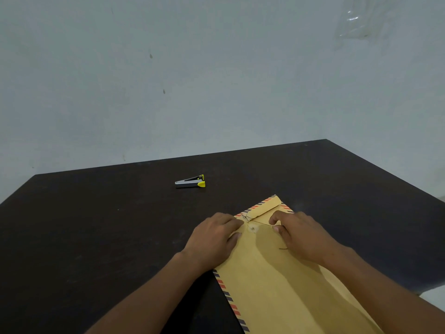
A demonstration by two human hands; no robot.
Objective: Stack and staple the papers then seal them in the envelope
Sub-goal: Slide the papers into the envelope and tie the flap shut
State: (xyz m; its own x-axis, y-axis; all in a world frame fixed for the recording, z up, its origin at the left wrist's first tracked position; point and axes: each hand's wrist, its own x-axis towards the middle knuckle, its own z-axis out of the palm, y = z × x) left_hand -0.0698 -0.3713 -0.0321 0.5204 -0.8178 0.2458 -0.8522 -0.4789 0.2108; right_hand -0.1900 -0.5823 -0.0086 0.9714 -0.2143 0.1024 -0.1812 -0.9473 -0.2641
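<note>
I'm pressing my left hand (212, 237) flat on the brown striped-edge paper envelope (277, 290) lying on the dark desk (96, 237), long axis running away from me. My right hand (301, 237) is pinching its thin black string (262, 222) by the far flap.

Dark brown matte flat-topped table (96, 237) fills the lower half, faint scuffs on top. Behind its far edge: plain pale grey-blue painted wall (168, 80), a few small dark marks above the table's middle. Crumpled clear plastic sheet (356, 22) on the wall, high above the table's far-right corner. Light's dim & even.
</note>
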